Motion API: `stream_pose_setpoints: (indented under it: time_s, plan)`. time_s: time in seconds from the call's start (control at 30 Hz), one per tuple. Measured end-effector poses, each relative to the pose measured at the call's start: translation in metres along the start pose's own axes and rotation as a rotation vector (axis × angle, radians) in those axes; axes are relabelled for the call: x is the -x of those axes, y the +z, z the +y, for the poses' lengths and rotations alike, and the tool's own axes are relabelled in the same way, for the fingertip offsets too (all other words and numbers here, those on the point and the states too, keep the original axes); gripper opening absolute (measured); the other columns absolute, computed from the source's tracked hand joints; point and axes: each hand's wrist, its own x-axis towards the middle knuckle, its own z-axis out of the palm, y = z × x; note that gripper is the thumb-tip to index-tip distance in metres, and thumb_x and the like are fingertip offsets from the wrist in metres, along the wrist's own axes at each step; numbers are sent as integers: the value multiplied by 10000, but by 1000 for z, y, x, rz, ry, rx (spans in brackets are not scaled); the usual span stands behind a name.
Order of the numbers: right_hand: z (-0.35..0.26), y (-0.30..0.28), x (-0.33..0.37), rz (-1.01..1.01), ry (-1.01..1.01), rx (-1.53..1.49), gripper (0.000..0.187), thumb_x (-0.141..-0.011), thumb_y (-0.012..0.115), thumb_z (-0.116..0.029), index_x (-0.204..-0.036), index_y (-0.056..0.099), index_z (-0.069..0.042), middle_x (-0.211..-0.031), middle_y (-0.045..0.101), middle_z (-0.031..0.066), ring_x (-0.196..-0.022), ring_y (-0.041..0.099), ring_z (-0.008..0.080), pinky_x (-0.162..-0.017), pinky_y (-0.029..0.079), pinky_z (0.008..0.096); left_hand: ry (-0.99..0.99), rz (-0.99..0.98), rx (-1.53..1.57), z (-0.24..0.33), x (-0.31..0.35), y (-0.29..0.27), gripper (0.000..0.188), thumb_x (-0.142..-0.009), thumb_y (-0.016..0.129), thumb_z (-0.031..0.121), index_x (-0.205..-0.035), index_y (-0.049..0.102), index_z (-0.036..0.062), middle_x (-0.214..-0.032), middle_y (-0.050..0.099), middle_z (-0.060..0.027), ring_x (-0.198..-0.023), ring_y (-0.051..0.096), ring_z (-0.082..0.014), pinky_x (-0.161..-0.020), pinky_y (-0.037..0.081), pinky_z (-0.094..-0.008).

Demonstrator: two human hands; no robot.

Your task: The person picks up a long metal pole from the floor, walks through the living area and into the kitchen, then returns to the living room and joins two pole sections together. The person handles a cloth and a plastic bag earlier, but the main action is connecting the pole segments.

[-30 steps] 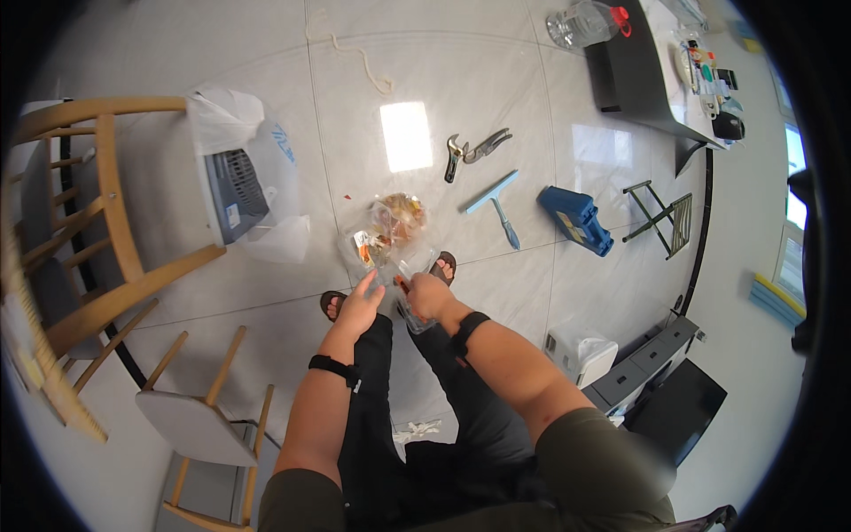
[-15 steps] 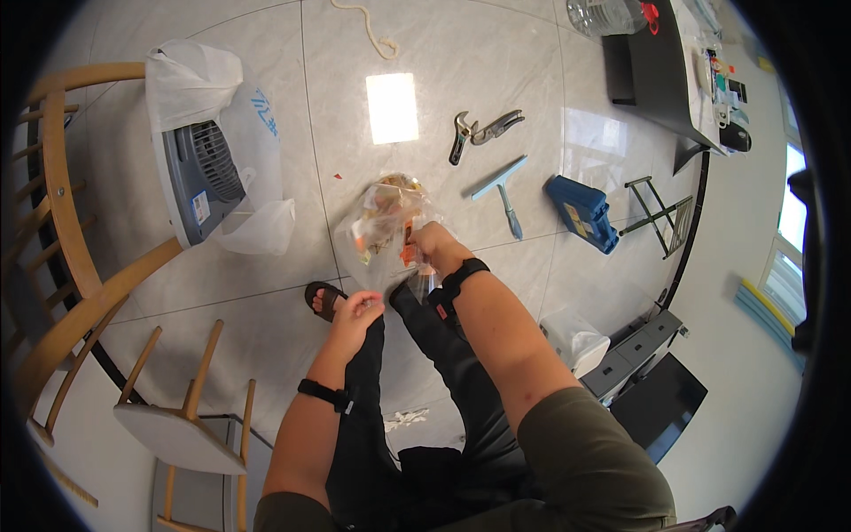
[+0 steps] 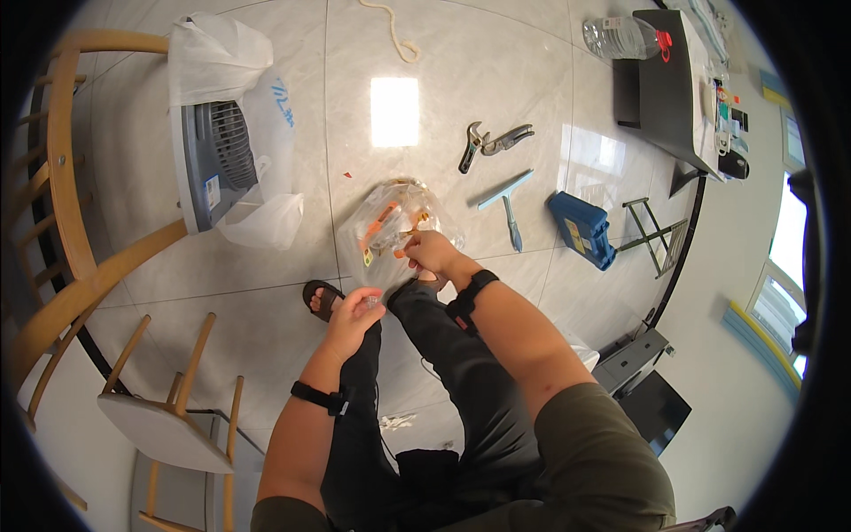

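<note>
A clear plastic bag [image 3: 355,232] with orange, yellow and brownish wrappers inside rests on the tiled floor in front of my feet. My right hand [image 3: 433,254] is closed at its near right side, fingers pinched on the plastic. A small orange piece [image 3: 399,254] shows at the fingertips; whether it lies inside the bag I cannot tell. Just below the bag, my left hand [image 3: 355,319] is curled, with thumb and fingers together around a small clear bit that is too small to name.
Right of the bag lie an adjustable wrench [image 3: 472,146], pruning shears [image 3: 509,140], a light-blue squeegee [image 3: 508,204], a blue case [image 3: 581,230] and a folding stool [image 3: 656,235]. A bagged grey fan [image 3: 217,160] and wooden chair [image 3: 64,168] stand left. Rope [image 3: 399,40] lies far ahead.
The bag has spread wider, and its orange wrappers have shifted left. My right hand has turned and moved slightly lower over it. My left hand stays nearly in place. The view has shifted slightly.
</note>
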Motion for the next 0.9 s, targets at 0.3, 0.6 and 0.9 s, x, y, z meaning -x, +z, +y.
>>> stream_pose_setpoints:
  time_s: [0.3, 0.6, 0.9]
  plan:
    - [-85, 6, -69, 189, -438, 903, 246, -761, 583, -188, -955, 656, -56, -1012, 646, 166, -949, 617, 315, -790, 503, 379, -9, -266, -308, -11, 8, -12, 510, -815, 701, 205, -1261, 497, 62, -1091, 529, -75, -1019, 504, -183, -904, 417, -299]
    - [-94, 72, -199, 335, -183, 890, 263, -865, 498, -76, -1122, 526, -27, -1069, 612, 193, -1001, 604, 335, -820, 521, 408, 36, -350, -157, -25, 1, -26, 567, -810, 715, 182, -1296, 465, 30, -1122, 533, -84, -1069, 493, -183, -995, 367, -308]
    - [-94, 60, -190, 286, -277, 860, 165, -868, 469, -53, -1010, 534, 0, -930, 650, 201, -868, 626, 354, -736, 511, 428, 39, -322, -106, -28, -9, -35, 528, -824, 651, 17, -1304, 432, 19, -1164, 516, -77, -1103, 509, -175, -969, 406, -310]
